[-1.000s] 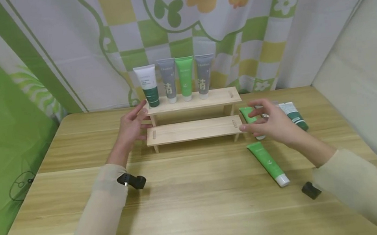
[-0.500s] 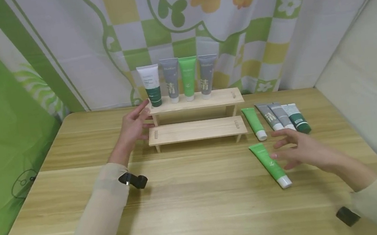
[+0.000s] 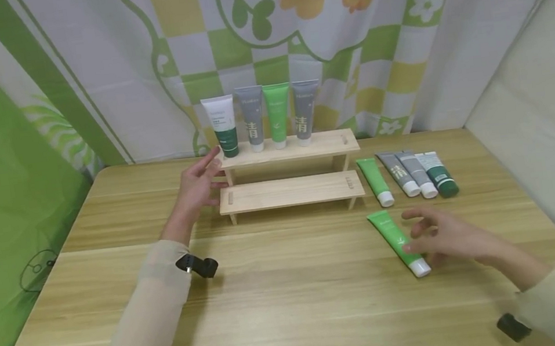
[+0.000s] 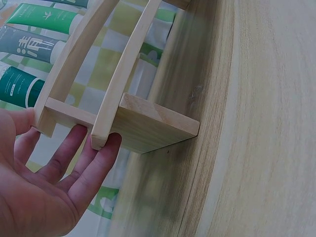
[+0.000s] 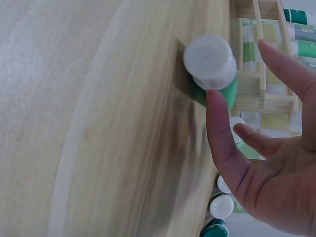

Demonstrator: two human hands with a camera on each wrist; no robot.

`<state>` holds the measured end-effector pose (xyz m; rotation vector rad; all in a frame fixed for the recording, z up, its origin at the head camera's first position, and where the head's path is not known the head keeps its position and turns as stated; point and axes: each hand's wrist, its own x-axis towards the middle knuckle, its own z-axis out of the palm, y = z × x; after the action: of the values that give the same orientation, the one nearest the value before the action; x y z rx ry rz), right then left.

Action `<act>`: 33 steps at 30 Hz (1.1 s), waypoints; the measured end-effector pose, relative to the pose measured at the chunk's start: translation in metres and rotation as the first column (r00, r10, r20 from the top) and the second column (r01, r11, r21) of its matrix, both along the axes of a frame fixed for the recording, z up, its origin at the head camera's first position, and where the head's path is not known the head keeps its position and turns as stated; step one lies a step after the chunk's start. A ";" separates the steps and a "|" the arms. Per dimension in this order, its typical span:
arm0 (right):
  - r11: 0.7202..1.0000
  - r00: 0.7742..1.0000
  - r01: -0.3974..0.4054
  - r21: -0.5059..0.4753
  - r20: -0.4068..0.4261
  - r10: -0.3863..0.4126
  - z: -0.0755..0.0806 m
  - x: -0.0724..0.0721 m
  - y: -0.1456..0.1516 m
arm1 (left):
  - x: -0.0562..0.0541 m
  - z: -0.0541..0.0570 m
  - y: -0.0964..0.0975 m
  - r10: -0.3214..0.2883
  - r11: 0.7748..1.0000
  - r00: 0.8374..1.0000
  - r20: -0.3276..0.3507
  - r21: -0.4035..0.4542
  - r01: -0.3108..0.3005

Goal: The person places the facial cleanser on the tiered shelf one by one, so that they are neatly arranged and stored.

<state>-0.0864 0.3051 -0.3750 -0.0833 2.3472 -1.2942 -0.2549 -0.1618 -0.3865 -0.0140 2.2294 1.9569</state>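
The rack (image 3: 290,191) stands on the counter (image 3: 275,313) and is the reference for all positions. The left hand (image 3: 196,188) is at the left end of the rack. Its fingers are spread, with tips against the end parts; this placement probably steadies the frame.

Four tubes stand cap-down on the rack's upper tier. From the left end: standing white tube (image 3: 221,125), first standing grey tube (image 3: 252,119), standing green tube (image 3: 277,114), second standing grey tube (image 3: 307,112). The broad caps serve as bases, which is likely why the tubes are inverted.

Four tubes lie to the right of the rack, caps toward the person: far green tube (image 3: 374,179), first lying grey tube (image 3: 397,172), second lying grey tube (image 3: 415,171), lying white tube (image 3: 437,172). This arrangement presumably keeps them within reach of the right hand (image 3: 446,235).

The near green tube (image 3: 395,239) lies slanted, forward of the rack's right end, crimped end toward the rack and white cap away from it. The right hand's fingers are spread, loosely bent and pinching nothing. The tube lies just beside them, on the rack side. One fingertip overlaps its edge in the head view; contact cannot be confirmed.
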 end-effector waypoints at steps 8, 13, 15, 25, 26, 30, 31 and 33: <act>0.994 1.000 -0.013 0.108 -0.004 0.013 -0.005 -0.002 -0.005 | -0.001 -0.001 0.000 -0.006 1.000 1.000 0.000 0.002 0.006; 0.982 0.998 -0.034 0.185 -0.052 0.045 -0.007 -0.004 -0.008 | -0.001 -0.001 0.000 -0.004 1.000 1.000 0.004 -0.010 0.004; 0.978 0.997 -0.041 0.204 -0.057 0.053 -0.007 -0.004 -0.009 | -0.001 0.000 0.000 -0.006 1.000 1.000 0.006 -0.012 0.006; 0.969 0.993 -0.078 0.233 -0.068 0.096 -0.007 -0.007 -0.011 | 0.002 0.004 0.001 -0.002 1.000 1.000 0.029 0.000 0.002; 0.969 0.993 -0.078 0.234 -0.066 0.096 -0.007 -0.007 -0.011 | 0.002 0.004 0.001 0.000 1.000 1.000 0.029 0.001 0.000; 0.972 0.996 -0.074 0.223 -0.038 0.084 -0.008 -0.009 -0.012 | 0.001 0.003 0.001 0.004 1.000 1.000 0.025 -0.001 -0.004; 0.972 0.996 -0.074 0.221 -0.034 0.084 -0.009 -0.009 -0.012 | 0.001 0.002 0.001 0.006 1.000 1.000 0.023 -0.001 -0.006; 0.974 0.997 -0.074 0.215 -0.021 0.080 -0.008 -0.009 -0.012 | 0.001 0.001 0.001 0.009 1.000 1.000 0.018 -0.001 -0.009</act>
<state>-0.0957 0.2930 -0.3834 -0.1249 2.4674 -1.0034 -0.2542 -0.1610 -0.3852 -0.0419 2.2232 1.9518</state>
